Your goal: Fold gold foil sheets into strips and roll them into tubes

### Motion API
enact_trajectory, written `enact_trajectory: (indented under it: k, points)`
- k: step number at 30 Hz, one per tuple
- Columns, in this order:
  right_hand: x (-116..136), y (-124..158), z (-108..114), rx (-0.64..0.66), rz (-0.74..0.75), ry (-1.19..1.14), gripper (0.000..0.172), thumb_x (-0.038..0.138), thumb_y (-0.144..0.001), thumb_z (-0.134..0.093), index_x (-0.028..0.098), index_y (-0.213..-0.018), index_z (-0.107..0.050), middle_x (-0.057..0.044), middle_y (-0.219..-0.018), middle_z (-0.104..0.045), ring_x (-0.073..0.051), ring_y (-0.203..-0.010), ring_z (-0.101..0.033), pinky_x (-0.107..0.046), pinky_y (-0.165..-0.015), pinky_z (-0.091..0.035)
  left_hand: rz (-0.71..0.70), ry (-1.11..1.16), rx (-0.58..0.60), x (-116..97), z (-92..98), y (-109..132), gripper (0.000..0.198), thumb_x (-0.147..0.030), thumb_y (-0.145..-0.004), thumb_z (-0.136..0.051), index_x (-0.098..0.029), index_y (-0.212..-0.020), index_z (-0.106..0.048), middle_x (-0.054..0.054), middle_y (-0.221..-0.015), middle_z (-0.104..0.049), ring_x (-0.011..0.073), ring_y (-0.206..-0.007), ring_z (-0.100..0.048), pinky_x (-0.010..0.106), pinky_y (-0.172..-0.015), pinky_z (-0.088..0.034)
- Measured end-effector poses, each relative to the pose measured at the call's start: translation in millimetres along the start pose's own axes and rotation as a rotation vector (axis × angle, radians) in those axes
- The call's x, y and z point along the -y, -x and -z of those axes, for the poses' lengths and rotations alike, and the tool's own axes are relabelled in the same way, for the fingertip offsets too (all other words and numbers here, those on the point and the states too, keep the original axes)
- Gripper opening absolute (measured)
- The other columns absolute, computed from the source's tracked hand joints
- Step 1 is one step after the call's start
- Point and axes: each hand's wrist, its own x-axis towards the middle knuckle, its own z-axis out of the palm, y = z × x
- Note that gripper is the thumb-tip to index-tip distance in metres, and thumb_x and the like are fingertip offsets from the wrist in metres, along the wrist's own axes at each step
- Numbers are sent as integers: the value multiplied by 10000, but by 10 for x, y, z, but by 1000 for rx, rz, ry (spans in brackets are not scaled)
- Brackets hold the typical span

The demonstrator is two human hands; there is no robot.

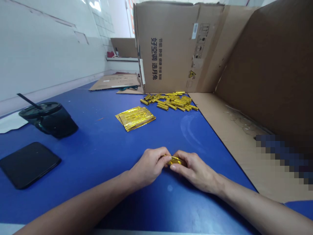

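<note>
Between my two hands, just above the blue tabletop, is a piece of shiny gold foil (176, 160). My left hand (153, 163) pinches its left end between thumb and fingers. The other end is gripped by my right hand (193, 168), with the thumb along the near side. Fingers cover much of the foil, so its full shape is hidden. Beyond my hands lies a flat stack of gold foil sheets (135, 118). Farther back, a loose pile of small rolled gold foil tubes (174, 101) rests near the table's right edge.
To the left stand a dark cup with a straw (52, 119) and a black flat tablet-like object (29, 164). A large cardboard box (176, 49) rises behind the pile, and brown cardboard (230, 137) borders the blue table (102, 153) on the right. Flattened cardboard (117, 81) lies at the back.
</note>
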Motion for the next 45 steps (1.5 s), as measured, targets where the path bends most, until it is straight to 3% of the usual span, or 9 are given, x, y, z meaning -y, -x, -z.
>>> enact_trajectory:
  k: [11, 17, 22, 26, 30, 35, 38, 41, 45]
  points:
    - [-60, -21, 95, -17, -18, 46, 303, 305, -857, -336, 173, -611, -453, 52, -476, -407, -69, -433, -351, -195, -439, -271, 21, -1, -75, 82, 136, -45, 198, -235, -814, -385, -152, -701, -524, -47, -557, -520, 43, -430, -425, 156, -451, -324]
    - [-144, -21, 84, -105, 78, 268, 299, 300, -860, -325, 175, -687, -535, 32, -483, -448, -84, -427, -382, -206, -458, -297, 132, 187, 14, 101, 159, -92, 293, -359, -824, -368, -133, -706, -511, -18, -562, -546, 42, -386, -430, 158, -399, -318]
    - [-233, -33, 90, -168, 128, 424, 296, 276, -865, -311, 185, -825, -590, -35, -653, -604, -126, -562, -532, -227, -538, -374, 301, 419, 93, 141, 166, -169, 334, -403, -826, -322, -119, -823, -498, -10, -547, -531, 58, -350, -440, 161, -337, -307]
    - [-233, -51, 72, -181, 76, 242, 283, 329, -840, -384, 189, -1035, -535, -53, -830, -627, -148, -694, -559, -261, -634, -420, 283, 446, 42, 163, 136, -168, 204, -290, -761, -457, -116, -862, -489, -55, -483, -454, 55, -367, -404, 162, -363, -332]
    - [-235, -79, 69, -140, -75, -118, 412, 419, -817, -414, 166, -1140, -435, -12, -705, -561, -112, -557, -488, -227, -495, -402, 184, 293, -28, 127, 86, -101, 198, -230, -753, -456, -143, -925, -502, -50, -507, -469, 67, -424, -432, 172, -409, -347]
    - [-194, -82, 90, 0, -164, -347, 293, 422, -793, -451, 143, -827, -535, 29, -579, -487, -59, -437, -392, -183, -392, -300, 42, 168, -102, 44, 37, -26, 173, -204, -762, -443, -175, -903, -537, -24, -629, -521, 74, -532, -496, 181, -498, -388]
    - [-148, -73, 69, -12, -166, -331, 290, 398, -790, -454, 154, -639, -496, 49, -502, -433, -52, -415, -352, -181, -383, -267, 110, 260, 3, 66, 4, -32, 197, -260, -771, -443, -167, -930, -513, -28, -605, -524, 73, -477, -492, 178, -444, -376]
    - [-119, -73, 49, -50, -133, -303, 277, 376, -789, -459, 156, -625, -500, 50, -506, -426, -55, -437, -350, -180, -401, -276, 193, 370, 155, 124, -34, -52, 193, -291, -796, -381, -149, -861, -494, -20, -605, -542, 61, -394, -463, 170, -369, -339]
    - [-99, -67, 49, 11, -182, -365, 231, 385, -778, -483, 158, -750, -514, 60, -509, -437, -53, -416, -358, -174, -380, -280, 174, 384, 126, 151, -54, -61, 134, -229, -782, -367, -149, -738, -466, -45, -546, -500, 40, -366, -409, 153, -357, -312]
